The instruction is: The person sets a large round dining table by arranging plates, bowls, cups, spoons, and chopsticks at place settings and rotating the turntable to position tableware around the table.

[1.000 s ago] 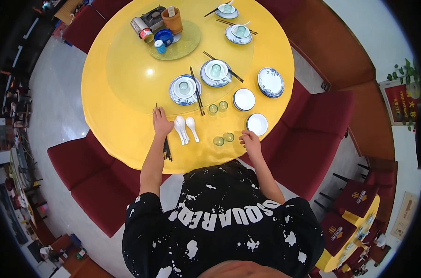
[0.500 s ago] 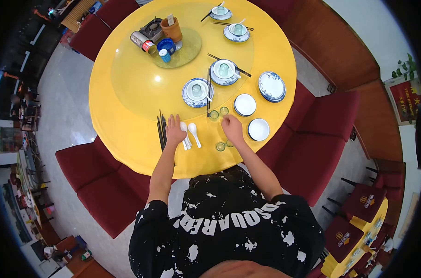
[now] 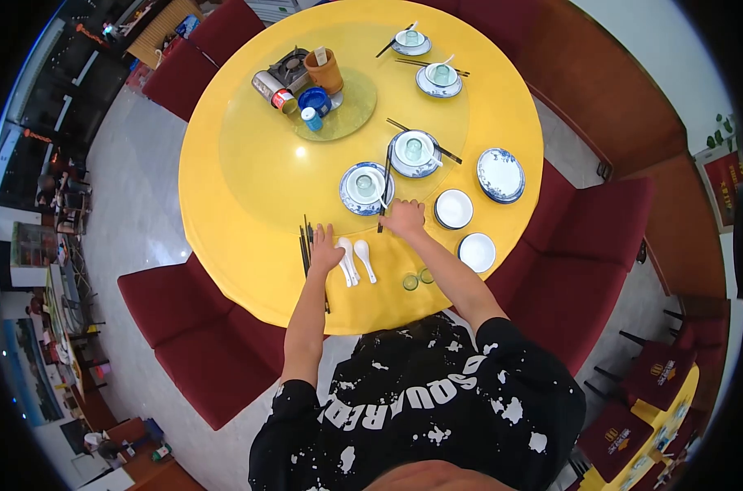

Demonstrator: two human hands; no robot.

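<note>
Looks approx. part-way, judging by the layout; four settings stand made up on the yellow table (image 3: 224, 254), each w/ plate, bowl, glass, spoon & chopsticks; nearest one = blue-rimmed plate (image 3: 346, 199) under a white bowl (image 3: 353, 195), green glass (image 3: 365, 184) in the bowl, spoon (image 3: 383, 200) across its rim, dark chopsticks (image 3: 387, 170) along the R side; second setting (image 3: 415, 170) just beside it, to the R; third setting (image 3: 438, 91) & fourth setting (image 3: 410, 49) well apart from both hands, at the far side; not in any setting: the pile of plates (image 3: 500, 174), near bowls (image 3: 477, 253), farther bowls (image 3: 454, 209), two loose glasses (image 3: 410, 282), loose spoons (image 3: 364, 262) & loose chopsticks (image 3: 304, 252), so those look like what's left; R hand (image 3: 405, 218) has its fingers curled in at the near end of the nearest setting's chopsticks, seemingly touching; can't tell if it grips them, as the hand's own back hides the underside; plate & bowl lie just past those fingers, fwd & L; L hand (image 3: 329, 250) reaches fwd w/ fingers stretched out, nothing seen held; loose chopsticks run right by its L edge, partly behind the forearm; loose spoons just beside it on the R, maybe touching the thumb side, can't be sure.
</note>
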